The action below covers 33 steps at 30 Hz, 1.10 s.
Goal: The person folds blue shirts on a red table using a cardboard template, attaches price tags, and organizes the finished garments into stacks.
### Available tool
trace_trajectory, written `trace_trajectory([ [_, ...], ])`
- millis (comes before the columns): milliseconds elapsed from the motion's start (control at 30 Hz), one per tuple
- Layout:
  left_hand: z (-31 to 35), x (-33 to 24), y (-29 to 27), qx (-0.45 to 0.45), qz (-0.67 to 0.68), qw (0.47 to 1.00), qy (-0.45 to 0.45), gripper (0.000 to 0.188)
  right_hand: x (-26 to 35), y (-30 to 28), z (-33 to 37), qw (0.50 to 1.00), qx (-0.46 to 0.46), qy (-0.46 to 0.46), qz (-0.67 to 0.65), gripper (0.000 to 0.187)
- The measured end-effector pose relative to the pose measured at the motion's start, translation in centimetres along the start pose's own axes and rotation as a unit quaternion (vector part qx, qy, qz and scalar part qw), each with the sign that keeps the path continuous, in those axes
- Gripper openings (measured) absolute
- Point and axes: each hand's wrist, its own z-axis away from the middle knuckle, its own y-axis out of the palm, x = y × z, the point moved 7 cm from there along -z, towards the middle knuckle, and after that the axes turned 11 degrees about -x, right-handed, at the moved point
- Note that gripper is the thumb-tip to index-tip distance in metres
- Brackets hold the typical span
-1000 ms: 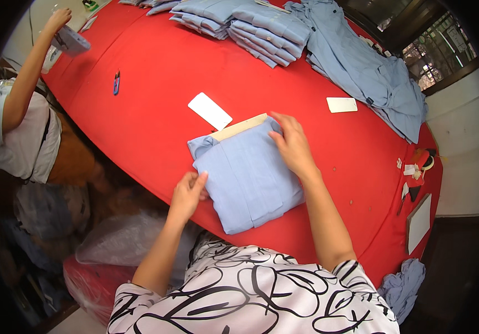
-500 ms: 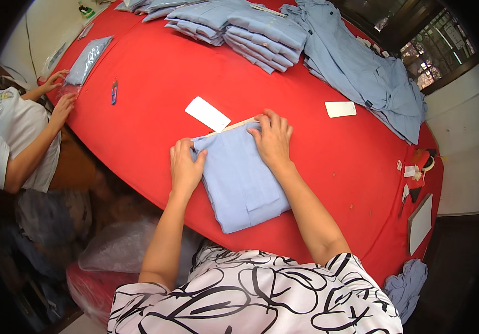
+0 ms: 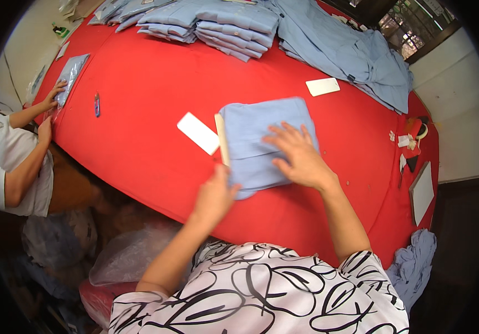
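Observation:
A light-blue folded shirt (image 3: 250, 133) lies flat on the red-covered table in front of me, with a cream-coloured stiff edge (image 3: 223, 139) showing along its left side. Fingers spread, my right hand (image 3: 298, 156) rests over the upper face of the shirt. My left hand (image 3: 215, 195) is at the shirt's near left corner, its thumb apart from the fingers; motion blurs it somewhat. A blank white card (image 3: 198, 133) lies just left of the shirt.
Stacked folded blue shirts (image 3: 234, 30) stand at the back, with loose blue garments (image 3: 345, 55) beside them. Another white card (image 3: 322, 87) lies farther right. A small cutter (image 3: 97, 104) is at left, near another person's hands on a bagged shirt (image 3: 72, 78). A board (image 3: 422, 192) sits at the right edge.
The folded shirt has turned so its cream edge, formerly at the far side, now faces left, and it sits farther right. My right hand has moved onto its face; my left moved to its near corner.

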Motion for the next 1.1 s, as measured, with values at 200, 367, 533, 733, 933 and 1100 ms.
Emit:
trace_trajectory([
  [200,5.0,-9.0,6.8,0.244,0.203,0.944,0.091,0.039,-1.7,4.3,5.4,0.991,-0.077,0.041,0.098,0.053],
  [367,-3.8,-6.5,-0.7,-0.132,0.004,0.969,0.211,0.035,-0.6,1.1,6.5,0.985,-0.134,0.09,0.062,0.06],
  [533,-5.5,-4.0,1.7,0.052,0.047,0.988,0.137,0.043,-3.8,3.3,7.9,0.991,-0.096,0.044,0.083,0.061],
  [733,-3.8,-3.4,3.2,-0.072,0.057,0.978,0.188,0.022,-2.7,2.0,7.1,0.986,-0.127,0.102,0.043,0.036],
  [933,-1.7,-5.4,3.0,-0.136,0.009,0.921,0.364,0.014,-6.6,2.8,8.1,0.934,-0.193,0.215,-0.211,0.02],
  [1100,-1.1,-5.9,3.8,-0.069,0.023,0.939,0.338,0.022,-4.8,1.0,7.8,0.952,-0.152,0.195,-0.182,0.019],
])
